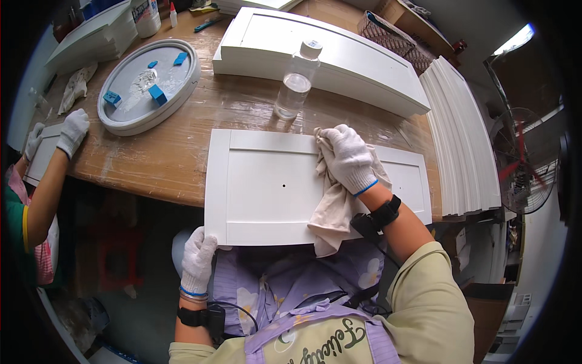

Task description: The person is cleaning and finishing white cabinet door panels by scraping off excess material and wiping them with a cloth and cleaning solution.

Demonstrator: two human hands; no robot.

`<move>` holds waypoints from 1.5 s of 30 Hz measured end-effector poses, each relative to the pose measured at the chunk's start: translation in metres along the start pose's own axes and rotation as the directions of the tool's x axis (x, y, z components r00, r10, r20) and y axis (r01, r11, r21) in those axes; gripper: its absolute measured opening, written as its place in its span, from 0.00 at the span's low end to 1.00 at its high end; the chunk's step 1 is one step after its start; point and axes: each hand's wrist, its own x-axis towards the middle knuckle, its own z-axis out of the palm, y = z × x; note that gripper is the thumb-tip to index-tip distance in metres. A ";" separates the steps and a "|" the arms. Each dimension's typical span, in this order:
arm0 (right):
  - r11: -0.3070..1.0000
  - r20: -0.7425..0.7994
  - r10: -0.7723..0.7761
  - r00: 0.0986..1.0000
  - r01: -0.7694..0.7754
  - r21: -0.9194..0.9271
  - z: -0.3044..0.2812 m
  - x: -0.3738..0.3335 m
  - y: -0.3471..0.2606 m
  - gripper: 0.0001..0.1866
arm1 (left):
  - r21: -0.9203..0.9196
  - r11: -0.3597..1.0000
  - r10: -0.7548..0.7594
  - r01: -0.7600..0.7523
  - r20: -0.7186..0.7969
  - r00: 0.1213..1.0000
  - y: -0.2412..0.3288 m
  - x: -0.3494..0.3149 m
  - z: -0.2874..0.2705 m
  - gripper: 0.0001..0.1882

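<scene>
A white framed panel [267, 167] with small dark holes lies in front of me, its near edge over my lap. My right hand [348, 156], in a white knit glove, is closed on a beige cloth [335, 209] pressed against the panel's far edge. The cloth hangs down across the panel's face and past its near edge. At the near left corner, my gloved left hand [199, 258] grips the panel's edge, with some fingers hidden beneath it. A clear bottle [295, 85] of liquid with a white cap stands just beyond the panel.
Stacked white panels [327, 57] lie behind the bottle. More white panels stand on edge [461, 139] at the right. Blue blocks and white paste sit on a round grey lid [130, 67] at left. A co-worker's gloved hands [73, 130] hold another panel at far left.
</scene>
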 end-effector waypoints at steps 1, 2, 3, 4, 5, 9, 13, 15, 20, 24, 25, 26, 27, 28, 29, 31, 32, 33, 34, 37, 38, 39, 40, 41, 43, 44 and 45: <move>0.987 -0.013 0.160 0.987 -0.160 -0.016 -0.016 0.004 0.018 0.14 | -0.030 0.999 0.017 -0.016 0.015 1.000 -0.005 0.001 -0.004 0.19; 0.947 -0.031 0.317 0.948 -0.318 -0.034 -0.033 0.008 0.036 0.15 | -0.032 0.999 0.023 -0.022 0.027 0.999 -0.005 0.001 -0.002 0.19; 0.943 0.005 0.277 0.961 -0.271 -0.192 -0.047 0.010 0.055 0.16 | -0.072 0.997 0.042 -0.039 0.035 0.999 -0.004 0.001 0.000 0.20; 0.916 0.048 0.243 0.969 -0.213 -0.341 -0.057 0.012 0.075 0.18 | -0.109 0.992 0.061 -0.057 0.039 0.997 -0.003 0.001 0.000 0.21; 0.906 0.012 0.272 0.962 -0.251 -0.340 -0.061 0.012 0.096 0.19 | -0.142 0.988 0.071 -0.063 0.049 0.996 -0.002 0.001 0.000 0.20; 0.710 -0.165 0.629 0.759 -0.648 -0.276 -0.087 0.018 0.168 0.19 | -0.155 0.985 0.088 -0.082 0.033 0.996 -0.004 -0.001 -0.002 0.20; 0.495 0.126 0.829 0.544 -0.613 -0.616 -0.074 0.009 0.217 0.20 | -0.132 0.989 0.056 -0.059 -0.024 0.998 -0.005 -0.005 -0.002 0.23; 0.614 0.234 0.759 0.608 -0.550 -0.566 -0.070 0.000 0.227 0.21 | -0.128 0.991 0.028 -0.032 -0.032 0.999 -0.001 -0.012 -0.004 0.22; 0.722 0.342 0.679 0.650 -0.506 -0.472 -0.085 -0.004 0.259 0.25 | -0.188 0.982 0.011 -0.014 -0.017 1.000 -0.012 -0.005 -0.007 0.22; 0.713 0.352 0.691 0.631 -0.517 -0.474 -0.082 -0.006 0.269 0.30 | -0.243 0.970 0.030 -0.031 -0.004 1.000 -0.009 -0.001 -0.003 0.21; 0.709 0.353 0.696 0.625 -0.517 -0.480 -0.077 -0.007 0.270 0.29 | -0.239 0.971 0.025 -0.030 -0.024 0.999 -0.009 -0.001 -0.003 0.21; 0.718 0.368 0.687 0.627 -0.508 -0.475 -0.071 -0.007 0.271 0.29 | -0.250 0.968 0.021 -0.033 -0.048 0.999 -0.009 -0.002 -0.003 0.21; 0.760 0.338 0.644 0.686 -0.522 -0.389 -0.069 -0.011 0.274 0.28 | -0.264 0.964 0.014 -0.031 -0.063 0.998 -0.010 -0.003 -0.003 0.21; 0.796 0.299 0.602 0.740 -0.526 -0.301 -0.069 -0.015 0.277 0.27 | -0.266 0.964 0.006 -0.024 -0.068 0.998 -0.011 -0.004 -0.004 0.21; 0.814 0.278 0.573 0.771 -0.498 -0.298 -0.070 -0.018 0.280 0.23 | -0.282 0.959 0.002 -0.026 -0.088 0.996 -0.013 -0.004 -0.005 0.21; 0.865 0.023 0.482 0.876 -0.472 -0.171 -0.075 -0.021 0.282 0.20 | -0.292 0.956 0.010 -0.036 -0.091 0.996 -0.013 -0.001 -0.003 0.22; 0.912 -0.251 0.382 0.889 -0.407 -0.054 -0.079 -0.020 0.283 0.16 | -0.300 0.953 0.011 -0.039 -0.094 0.996 -0.011 0.001 -0.003 0.22; 0.908 -0.204 0.400 0.894 -0.355 0.221 -0.078 -0.019 0.265 0.13 | -0.328 0.944 0.021 -0.032 -0.036 0.999 -0.008 0.002 -0.001 0.20; 0.825 -0.147 0.405 0.902 -0.292 0.484 -0.076 -0.020 0.224 0.10 | -0.354 0.935 0.031 -0.023 0.017 0.999 -0.007 0.001 -0.001 0.17; 0.868 0.017 -0.332 0.943 0.299 0.396 -0.082 -0.025 0.012 0.11 | -0.286 0.958 0.032 -0.033 -0.009 0.999 -0.008 -0.002 -0.001 0.22; 0.823 0.088 -0.422 0.902 0.341 0.455 -0.071 -0.033 -0.017 0.13 | -0.294 0.955 0.032 -0.034 -0.010 0.999 -0.008 -0.001 0.001 0.22; 0.758 0.116 -0.529 0.841 0.406 0.511 -0.059 -0.034 -0.047 0.14 | -0.295 0.955 0.024 -0.031 -0.027 0.999 -0.009 -0.002 0.001 0.22; 0.721 0.221 -0.614 0.757 0.425 0.547 -0.047 -0.033 -0.064 0.16 | -0.303 0.953 0.019 -0.026 -0.025 1.000 -0.009 0.002 0.003 0.22; 0.697 0.290 -0.668 0.685 0.441 0.565 -0.035 -0.029 -0.080 0.17 | -0.315 0.949 0.017 -0.026 -0.029 0.999 -0.009 0.004 0.003 0.22; 0.676 0.374 -0.723 0.581 0.486 0.553 -0.016 -0.018 -0.107 0.18 | -0.332 0.943 0.016 -0.003 0.036 0.999 -0.008 0.002 0.002 0.23; 0.674 0.385 -0.727 0.568 0.486 0.556 -0.010 -0.012 -0.117 0.18 | -0.346 0.938 0.013 -0.002 0.027 1.000 -0.009 0.001 0.001 0.23; 0.647 0.404 -0.760 0.508 0.541 0.537 -0.005 -0.003 -0.126 0.19 | -0.353 0.935 0.005 0.014 0.053 0.999 -0.010 0.001 -0.002 0.23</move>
